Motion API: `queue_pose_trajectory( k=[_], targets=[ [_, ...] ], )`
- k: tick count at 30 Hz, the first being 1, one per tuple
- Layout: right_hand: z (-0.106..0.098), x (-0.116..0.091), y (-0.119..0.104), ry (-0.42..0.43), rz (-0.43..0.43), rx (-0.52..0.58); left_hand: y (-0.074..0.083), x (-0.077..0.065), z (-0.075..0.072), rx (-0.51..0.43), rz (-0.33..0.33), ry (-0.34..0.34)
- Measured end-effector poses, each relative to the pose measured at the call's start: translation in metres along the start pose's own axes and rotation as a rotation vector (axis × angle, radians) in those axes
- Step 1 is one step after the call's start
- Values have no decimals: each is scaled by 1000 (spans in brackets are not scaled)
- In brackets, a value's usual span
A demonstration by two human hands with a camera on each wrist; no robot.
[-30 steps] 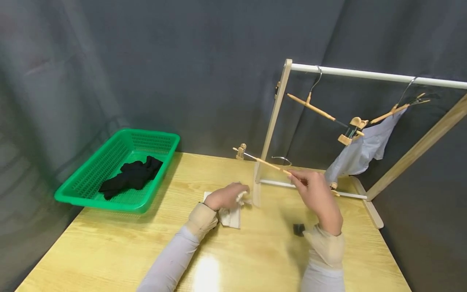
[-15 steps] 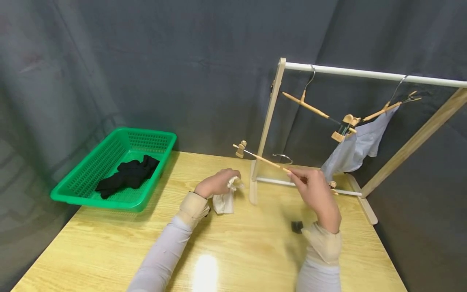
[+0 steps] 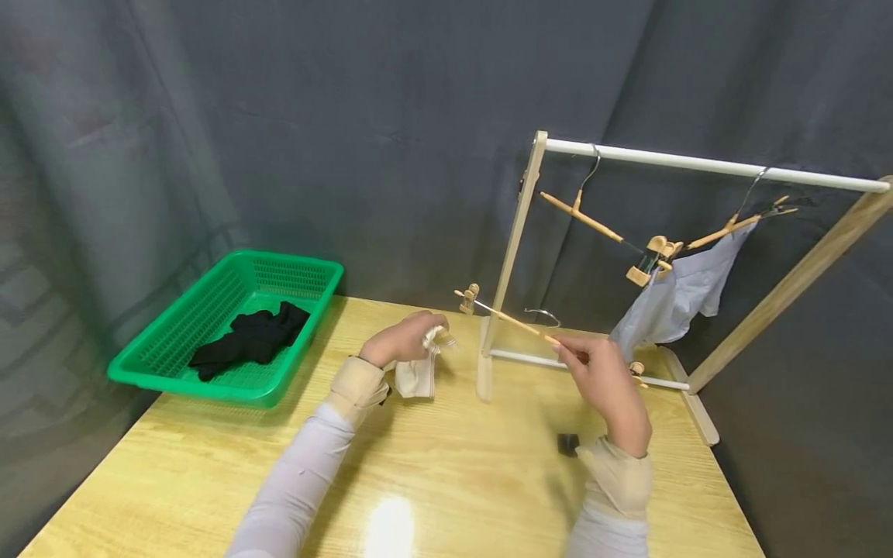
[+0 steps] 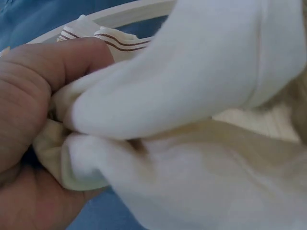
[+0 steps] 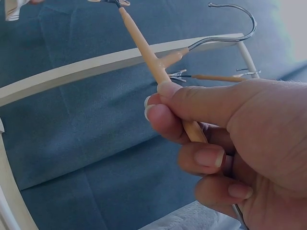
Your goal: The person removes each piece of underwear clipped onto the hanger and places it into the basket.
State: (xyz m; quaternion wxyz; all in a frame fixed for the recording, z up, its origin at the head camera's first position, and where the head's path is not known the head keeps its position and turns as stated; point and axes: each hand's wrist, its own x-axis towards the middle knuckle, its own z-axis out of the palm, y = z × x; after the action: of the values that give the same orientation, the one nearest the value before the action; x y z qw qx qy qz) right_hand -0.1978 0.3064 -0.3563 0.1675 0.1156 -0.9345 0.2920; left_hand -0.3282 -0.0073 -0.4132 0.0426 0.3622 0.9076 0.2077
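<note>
While a pale wooden tabletop (image 3: pixel 460 488) bears everything, a clothes rack (image 3: pixel 705 163) with a white top bar stands toward its back right. From that bar hang two wooden hangers, the one farther right carrying a pale blue garment (image 3: pixel 687 298).

Toward the back left sits a green basket (image 3: pixel 198 392) with perforated walls; in it lies a crumpled black cloth (image 3: pixel 253 341), on the basket floor and toward the side nearer the hands.

Between basket and rack, the left hand (image 3: pixel 399 341) grips a cream cloth (image 3: pixel 415 378), bunched into folds between thumb and fingers; the rest spills out past them, and a pair of reddish-brown stripes runs along one edge. Whether its lower part touches the tabletop I cannot tell.

In front of the rack, the right hand (image 3: pixel 605 380) pinches a wooden hanger (image 3: pixel 515 320) between thumb and forefinger, just beside where the stem of its metal hook (image 5: pixel 252 26) branches off. The other fingers curl in underneath.

At the hanger's far end sits a clip (image 3: pixel 470 298), and near the right wrist is a small black object (image 3: pixel 568 444).
</note>
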Motion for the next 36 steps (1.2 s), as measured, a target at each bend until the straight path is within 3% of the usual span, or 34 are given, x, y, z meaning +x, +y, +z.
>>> queue_pose_trajectory(
  k=[15,21,28,36],
  targets=[
    [1,-5,-2,-43,49,7,-10,-4,-28,-23,45,62],
    [-3,-4,-3,-25,42,2,-10,-3,-39,-21,69,83],
    [4,-5,3,-40,55,-6,-11,-6,-38,-26,63,51],
    [1,-5,-1,-45,64,-5,-15,-7,-43,-20,64,77]
  ],
)
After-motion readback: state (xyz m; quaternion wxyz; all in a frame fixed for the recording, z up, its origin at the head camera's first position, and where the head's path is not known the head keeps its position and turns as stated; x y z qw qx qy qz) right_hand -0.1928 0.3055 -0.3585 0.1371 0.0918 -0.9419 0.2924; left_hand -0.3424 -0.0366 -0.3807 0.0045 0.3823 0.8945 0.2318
